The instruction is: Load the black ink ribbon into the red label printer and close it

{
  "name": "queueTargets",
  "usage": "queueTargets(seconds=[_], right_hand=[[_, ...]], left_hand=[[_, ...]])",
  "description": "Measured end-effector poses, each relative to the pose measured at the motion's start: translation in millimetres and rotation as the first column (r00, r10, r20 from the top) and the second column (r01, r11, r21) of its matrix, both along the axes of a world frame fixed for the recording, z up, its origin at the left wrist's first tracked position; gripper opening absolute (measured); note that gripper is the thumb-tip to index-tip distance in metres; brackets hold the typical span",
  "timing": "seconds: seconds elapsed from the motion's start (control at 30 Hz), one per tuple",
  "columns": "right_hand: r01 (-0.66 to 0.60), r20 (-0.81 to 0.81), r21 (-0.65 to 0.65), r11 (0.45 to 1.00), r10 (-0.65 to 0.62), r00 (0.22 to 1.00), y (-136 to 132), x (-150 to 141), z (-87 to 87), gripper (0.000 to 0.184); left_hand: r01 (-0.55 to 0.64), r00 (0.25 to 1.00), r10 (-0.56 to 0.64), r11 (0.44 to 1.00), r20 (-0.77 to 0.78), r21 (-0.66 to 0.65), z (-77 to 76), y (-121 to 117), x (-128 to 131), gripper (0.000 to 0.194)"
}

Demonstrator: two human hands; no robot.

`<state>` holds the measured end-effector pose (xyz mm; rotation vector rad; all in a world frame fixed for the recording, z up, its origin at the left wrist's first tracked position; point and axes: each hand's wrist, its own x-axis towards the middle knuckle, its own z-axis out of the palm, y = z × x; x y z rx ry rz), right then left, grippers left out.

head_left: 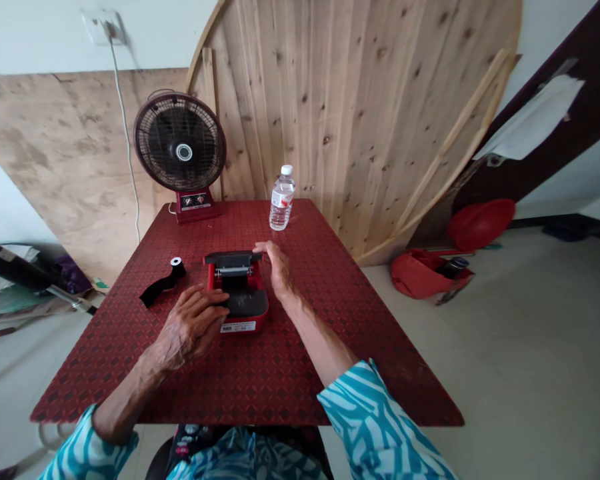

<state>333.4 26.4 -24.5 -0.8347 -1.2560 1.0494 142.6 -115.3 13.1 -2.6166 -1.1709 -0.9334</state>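
Note:
A small red device with a dark flat panel stands on the table, and a label is stuck on its near side. Across its far end runs a raised black bar, with a metal rod just below it; it looks like a small printer with its lid up. My left hand lies with outstretched fingers on the device's near left edge. At the bar's right end, my right hand has its bent fingers around the tip; the thumb is partly hidden. Left of the device sits a partly unrolled black roll with a white core.
The red patterned table carries a dark red fan at the back left and a clear water bottle at the back. Behind leans a large round wooden board. A red bag lies on the floor to the right.

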Motion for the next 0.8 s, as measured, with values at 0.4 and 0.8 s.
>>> queueTargets(seconds=[0.4, 0.8], right_hand=[[0.023, -0.045, -0.057, 0.998, -0.026, 0.999, -44.0, 2.7, -22.5, 0.021], [-0.029, 0.0, -0.105, 0.994, 0.029, 1.0, -48.8, 3.9, -27.5, 0.031]], left_hand=[[-0.098, 0.989, 0.105, 0.993, 0.101, -0.071, -5.2, -3.3, -6.8, 0.026], [-0.239, 0.966, 0.244, 0.969, 0.084, -0.059, -23.8, 1.4, -9.7, 0.033]])
